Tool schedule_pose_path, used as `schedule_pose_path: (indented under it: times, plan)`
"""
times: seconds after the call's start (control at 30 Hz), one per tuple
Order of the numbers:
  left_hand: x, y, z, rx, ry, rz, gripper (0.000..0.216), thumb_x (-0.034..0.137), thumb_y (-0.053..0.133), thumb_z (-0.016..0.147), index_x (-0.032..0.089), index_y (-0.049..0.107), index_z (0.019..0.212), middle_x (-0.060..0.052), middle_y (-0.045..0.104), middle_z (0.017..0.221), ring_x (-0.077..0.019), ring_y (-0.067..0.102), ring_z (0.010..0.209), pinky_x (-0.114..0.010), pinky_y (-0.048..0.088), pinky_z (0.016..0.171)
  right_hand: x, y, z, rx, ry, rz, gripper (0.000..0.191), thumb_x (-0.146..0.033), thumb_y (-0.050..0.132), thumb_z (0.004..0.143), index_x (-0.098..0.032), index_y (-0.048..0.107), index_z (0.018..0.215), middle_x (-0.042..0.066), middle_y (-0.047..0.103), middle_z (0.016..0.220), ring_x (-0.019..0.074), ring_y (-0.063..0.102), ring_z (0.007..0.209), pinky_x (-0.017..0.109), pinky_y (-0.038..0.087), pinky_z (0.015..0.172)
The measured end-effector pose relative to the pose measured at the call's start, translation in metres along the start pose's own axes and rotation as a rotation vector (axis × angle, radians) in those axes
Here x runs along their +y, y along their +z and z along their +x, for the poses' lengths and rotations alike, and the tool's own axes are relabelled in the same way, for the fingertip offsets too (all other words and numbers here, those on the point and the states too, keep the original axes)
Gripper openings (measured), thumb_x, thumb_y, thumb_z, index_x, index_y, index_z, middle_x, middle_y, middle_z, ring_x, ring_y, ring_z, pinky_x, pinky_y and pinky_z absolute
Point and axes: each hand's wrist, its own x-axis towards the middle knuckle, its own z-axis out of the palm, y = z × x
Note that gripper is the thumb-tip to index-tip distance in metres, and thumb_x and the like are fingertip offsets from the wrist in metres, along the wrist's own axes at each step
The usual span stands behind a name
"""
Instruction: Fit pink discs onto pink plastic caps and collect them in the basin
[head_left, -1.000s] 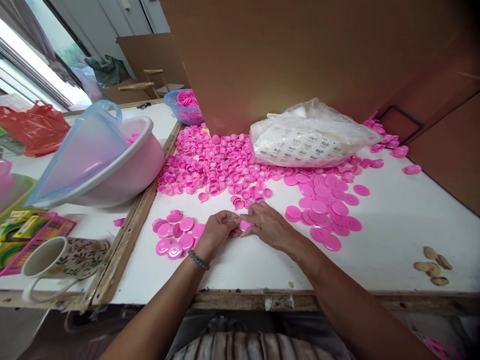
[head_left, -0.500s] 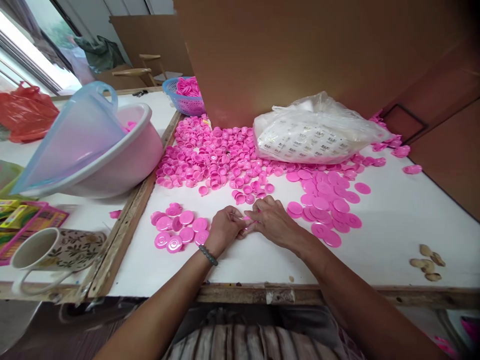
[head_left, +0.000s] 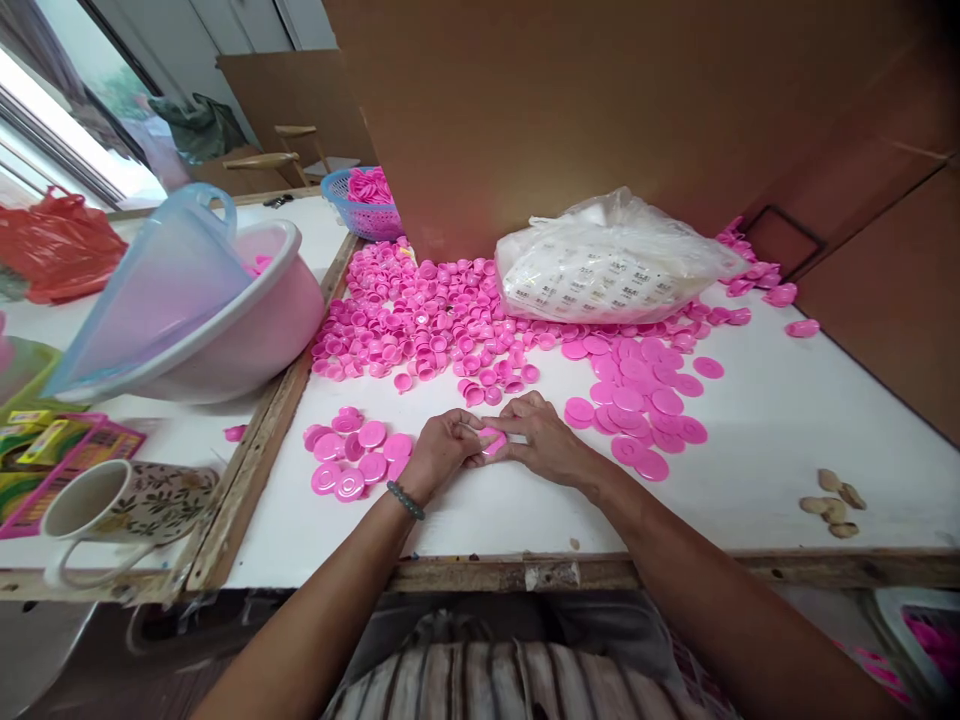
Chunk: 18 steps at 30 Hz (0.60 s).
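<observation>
Between my two hands, just above the white table, is a pink plastic disc (head_left: 493, 441), partly covered by fingers. My left hand (head_left: 448, 445) pinches its left side, thumb and fingertips together. On its right side, my right hand (head_left: 541, 437) grips the edge with thumb and fingers. Left of my hands lies a group of round pink pieces (head_left: 372, 434), some with ringed faces. To the right, flat pink discs (head_left: 634, 398) overlap in a loose pile. Beyond my fingers spreads a heap of small pink cups (head_left: 420, 320).
A clear plastic bag (head_left: 611, 270) of printed white pieces rests against cardboard (head_left: 600, 120) at the back. Leftward stand a pink-white basin (head_left: 277, 320), a blue basket (head_left: 367, 218) and a floral mug (head_left: 142, 505). Peanuts (head_left: 834, 507) lie at right; a wooden strip (head_left: 259, 450) divides the tabletop.
The pink disc shows more plainly between my hands, as my right-hand fingers have spread along its edge. The whole view has shifted slightly.
</observation>
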Motion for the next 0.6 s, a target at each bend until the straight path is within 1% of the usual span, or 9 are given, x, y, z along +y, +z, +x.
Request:
schedule_pose_path:
  times: [0.1,0.2,0.3,0.37,0.5,0.6]
  plan:
    - [0.0006,-0.0060,-0.0005,-0.039,-0.010,-0.010,0.036,0.021,0.077,0.054,0.011,0.052,0.079,0.003,0.058,0.053,-0.0082,0.055,0.047,-0.018,0.043,0.047,0.0002,0.0015,0.0005,0.049,-0.026,0.029,0.034,-0.053,0.060,0.071,-0.023,0.068,0.083,0.003,0.054,0.071,0.0186,0.040,0.081,0.030,0.028,0.070]
    - [-0.0016,-0.0099,0.0003,-0.038,0.023,-0.017,0.038,0.022,0.075,0.056,0.012,0.051,0.084,0.004,0.057,0.053,-0.0075,0.054,0.046,-0.019,0.043,0.047,-0.0001,0.0030,0.0004,0.076,-0.038,0.022,0.037,-0.054,0.065,0.065,-0.021,0.068,0.082,0.003,0.055,0.070,0.0187,0.041,0.080,0.030,0.027,0.069]
    - [-0.0040,-0.0091,-0.0005,-0.026,0.055,-0.001,0.038,0.022,0.076,0.056,0.013,0.051,0.084,0.005,0.057,0.054,-0.0073,0.054,0.047,-0.018,0.043,0.047,-0.0003,0.0032,0.0002,0.034,-0.052,0.035,0.031,-0.049,0.065,0.069,-0.024,0.068,0.086,0.002,0.056,0.070,0.0176,0.042,0.079,0.029,0.027,0.069]
    - [-0.0042,-0.0066,-0.0024,-0.007,0.041,0.009,0.040,0.019,0.077,0.054,0.013,0.050,0.083,0.004,0.057,0.053,-0.0078,0.055,0.047,-0.018,0.044,0.047,-0.0002,0.0037,0.0004,0.011,-0.048,0.045,0.025,-0.046,0.065,0.071,-0.025,0.068,0.085,0.001,0.056,0.068,0.0167,0.042,0.078,0.028,0.026,0.069]
    - [-0.0024,-0.0024,-0.0036,0.038,-0.086,-0.006,0.041,0.018,0.077,0.054,0.013,0.047,0.082,0.003,0.058,0.049,-0.0103,0.056,0.043,-0.021,0.048,0.045,-0.0008,0.0060,0.0014,0.006,-0.023,0.055,0.020,-0.037,0.066,0.073,-0.023,0.066,0.088,0.000,0.058,0.071,0.0155,0.043,0.077,0.028,0.026,0.069]
    - [-0.0016,-0.0017,-0.0001,0.053,-0.141,-0.015,0.042,0.017,0.077,0.053,0.014,0.046,0.080,0.003,0.059,0.046,-0.0113,0.056,0.040,-0.022,0.047,0.042,-0.0037,0.0071,0.0025,0.003,-0.020,0.026,0.014,-0.029,0.063,0.077,-0.022,0.066,0.089,0.001,0.059,0.072,0.0157,0.044,0.077,0.028,0.026,0.068]
